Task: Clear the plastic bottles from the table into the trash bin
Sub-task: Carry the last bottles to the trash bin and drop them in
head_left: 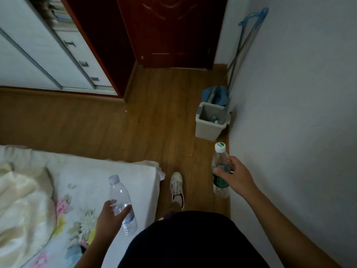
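Though print unreadable, right hand [234,176] grips green-labelled bottle [220,171]; left hand [112,215] grips clear bottle [121,202].

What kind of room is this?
Most likely a bedroom: a bed with a flowered sheet, a sliding-door wardrobe and a wooden door, with a small trash bin by the wall.

both forearms bare, no sleeves visible. dark, near-black garment [185,238] covers the torso and lap. one white sneaker [177,187] with dark trim, laced.
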Demonstrator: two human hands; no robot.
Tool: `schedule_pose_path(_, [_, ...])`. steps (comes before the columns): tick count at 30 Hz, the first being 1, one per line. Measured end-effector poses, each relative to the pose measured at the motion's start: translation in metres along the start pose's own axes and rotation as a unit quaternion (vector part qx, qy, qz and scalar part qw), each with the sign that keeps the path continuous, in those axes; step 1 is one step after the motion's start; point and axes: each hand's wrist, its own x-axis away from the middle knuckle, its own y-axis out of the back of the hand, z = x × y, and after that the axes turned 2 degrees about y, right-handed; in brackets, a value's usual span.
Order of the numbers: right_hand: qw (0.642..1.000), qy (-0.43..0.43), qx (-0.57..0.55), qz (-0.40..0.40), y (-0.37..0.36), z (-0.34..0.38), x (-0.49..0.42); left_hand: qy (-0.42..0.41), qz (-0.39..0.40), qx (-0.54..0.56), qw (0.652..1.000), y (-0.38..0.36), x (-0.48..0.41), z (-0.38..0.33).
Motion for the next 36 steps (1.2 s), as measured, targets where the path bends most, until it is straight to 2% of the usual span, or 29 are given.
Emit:
schedule_pose_path(5, [0.999,-0.037,0.003,-0.016,0.005,0.040,-0.076,-0.013,0.015,-0.019,1.000,0.010,-0.091,-0.086])
schedule_pose_path(11, [0.995,-0.063,-0.030,-0.071,0.024,0.067,-0.135,-0.105,0.077,-0.068,0.989,0.020,-0.188,-0.208])
schedule_pose_path(18, [0.992,-0.089,-0.034,-0.079,0.045,0.092,-0.216,-0.161,0.081,-0.056,0.982,-0.004,-0.260,-0.329])
schedule_pose_path(26, [0.990,-0.078,-0.076,-0.085,0.072,0.156,-0.361,-0.180,0.070,-0.059,0.979,-0.015,-0.345,-0.457])
schedule_pose_path(30, [0.991,-0.044,-0.096,-0.087,0.095,0.191,-0.423,-0.229,0.081,-0.058,0.968,-0.029,-0.375,-0.539])
schedule_pose_path(36, [0.973,-0.044,-0.154,-0.165,0.138,0.237,-0.476,-0.298,0.137,-0.105,0.939,-0.079,-0.412,-0.652])
